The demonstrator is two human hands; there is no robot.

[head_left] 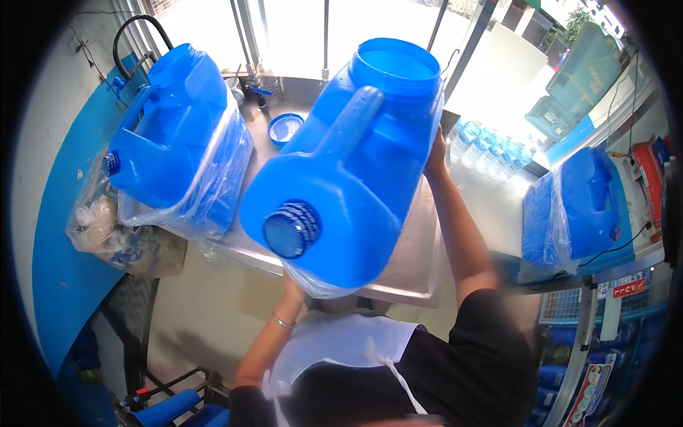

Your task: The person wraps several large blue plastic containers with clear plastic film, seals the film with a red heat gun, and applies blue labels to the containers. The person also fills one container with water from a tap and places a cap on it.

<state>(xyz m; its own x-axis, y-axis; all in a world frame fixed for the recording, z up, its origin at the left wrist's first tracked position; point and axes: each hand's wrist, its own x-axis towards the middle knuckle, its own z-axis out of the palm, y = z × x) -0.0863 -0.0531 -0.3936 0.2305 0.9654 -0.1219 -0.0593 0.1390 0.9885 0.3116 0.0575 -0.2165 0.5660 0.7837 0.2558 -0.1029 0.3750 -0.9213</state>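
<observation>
Between my two hands is a big blue water jug (356,178), tilted with its wide uncapped mouth away from me and its small dark-blue spout cap (292,229) toward me. My left hand (293,286) supports it at the bottom near edge, by some clear plastic wrap (313,283); the jug hides most of its fingers. Along the far right side, my right hand (436,155) grips the jug, fingers partly hidden behind it. A blue round lid (286,129) lies on the metal counter (405,267) to the left of the jug's neck.
Another blue jug (171,142), half wrapped in plastic, stands on the left under a curved black hose (135,23). Several small clear bottles (491,151) are at the back right. Farther right is a wrapped blue jug (569,206). A bag of caps (107,228) hangs at left.
</observation>
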